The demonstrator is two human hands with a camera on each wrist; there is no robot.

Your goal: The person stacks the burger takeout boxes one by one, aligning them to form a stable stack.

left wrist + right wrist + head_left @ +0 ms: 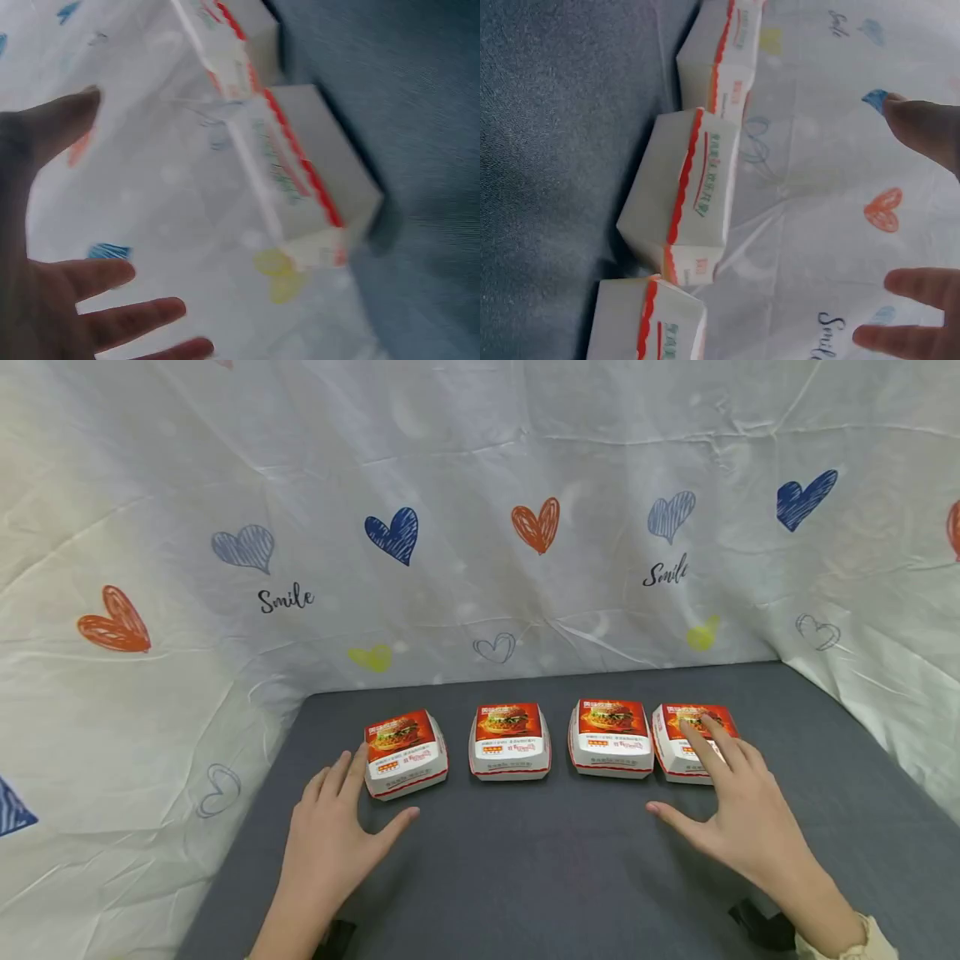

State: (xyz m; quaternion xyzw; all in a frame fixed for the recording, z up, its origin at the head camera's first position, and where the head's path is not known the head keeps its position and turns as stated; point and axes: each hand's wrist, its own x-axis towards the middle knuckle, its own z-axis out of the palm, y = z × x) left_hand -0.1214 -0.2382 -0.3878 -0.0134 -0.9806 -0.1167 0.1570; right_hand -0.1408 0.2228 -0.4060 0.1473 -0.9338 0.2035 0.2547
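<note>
Several burger boxes, white with red burger-picture lids, stand in a row across the dark table. My left hand point(330, 835) is by the leftmost burger box point(408, 756), fingers spread and forefinger tip right at its left edge in the head view. My right hand point(742, 810) reaches over the rightmost burger box point(674, 755), its fingers overlapping the lid and hiding part of it. Between them stand a second burger box point(510, 745) and a third burger box point(611, 741). Both wrist views show spread fingers with nothing between them.
A dark grey cloth covers the table point(517, 868). Behind it and along both sides hangs a white curtain point(450, 452) printed with hearts and the word Smile. The two right-hand boxes sit close together; wider gaps separate the others.
</note>
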